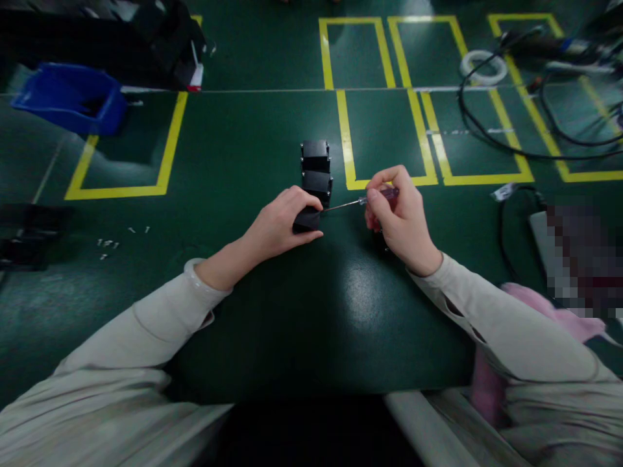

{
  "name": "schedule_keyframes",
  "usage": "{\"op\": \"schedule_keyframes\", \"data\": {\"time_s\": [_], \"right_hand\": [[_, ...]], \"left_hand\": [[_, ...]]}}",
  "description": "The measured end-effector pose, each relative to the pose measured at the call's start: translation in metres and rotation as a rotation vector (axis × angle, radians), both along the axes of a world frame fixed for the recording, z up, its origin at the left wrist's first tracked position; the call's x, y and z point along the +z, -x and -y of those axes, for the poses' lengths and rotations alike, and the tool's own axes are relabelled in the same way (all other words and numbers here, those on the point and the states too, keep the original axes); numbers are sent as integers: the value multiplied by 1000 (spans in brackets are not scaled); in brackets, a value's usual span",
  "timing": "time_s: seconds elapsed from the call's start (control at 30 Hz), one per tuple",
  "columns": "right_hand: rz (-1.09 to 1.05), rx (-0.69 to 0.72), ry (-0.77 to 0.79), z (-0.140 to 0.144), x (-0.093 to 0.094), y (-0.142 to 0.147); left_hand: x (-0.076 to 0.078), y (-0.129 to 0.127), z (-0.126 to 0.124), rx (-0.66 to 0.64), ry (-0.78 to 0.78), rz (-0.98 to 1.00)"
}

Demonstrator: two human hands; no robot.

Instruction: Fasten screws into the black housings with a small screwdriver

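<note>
My left hand is closed around a small black block on the green tabletop, thumb and fingers on opposite sides of it. In my right hand is a screwdriver with a purplish, see-through handle, its thin shaft pointing left. The tip reaches the block's right side, close to my left fingers; whether it sits in a screw is too small to tell. Just beyond my left hand, two similar black blocks, a nearer one and a farther one, stand in line with small shiny screws at their sides.
Loose screws lie to the left. A blue bin stands at the back left, near stacked black parts. Yellow tape outlines mark the table. At right are a black cable, a white tape roll and pink cloth.
</note>
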State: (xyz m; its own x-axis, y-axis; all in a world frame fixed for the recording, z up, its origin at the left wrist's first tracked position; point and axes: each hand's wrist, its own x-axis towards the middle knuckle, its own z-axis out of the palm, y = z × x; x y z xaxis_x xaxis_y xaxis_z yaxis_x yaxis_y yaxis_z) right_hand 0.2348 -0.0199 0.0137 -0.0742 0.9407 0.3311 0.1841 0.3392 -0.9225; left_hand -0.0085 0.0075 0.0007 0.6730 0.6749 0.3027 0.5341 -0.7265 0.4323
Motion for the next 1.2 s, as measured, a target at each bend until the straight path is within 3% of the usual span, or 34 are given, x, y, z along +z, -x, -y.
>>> {"op": "schedule_keyframes", "data": {"time_s": [1.2], "right_hand": [[-13,18,29,1,3,1]], "left_hand": [[2,-1,0,9,-10,-6]]}}
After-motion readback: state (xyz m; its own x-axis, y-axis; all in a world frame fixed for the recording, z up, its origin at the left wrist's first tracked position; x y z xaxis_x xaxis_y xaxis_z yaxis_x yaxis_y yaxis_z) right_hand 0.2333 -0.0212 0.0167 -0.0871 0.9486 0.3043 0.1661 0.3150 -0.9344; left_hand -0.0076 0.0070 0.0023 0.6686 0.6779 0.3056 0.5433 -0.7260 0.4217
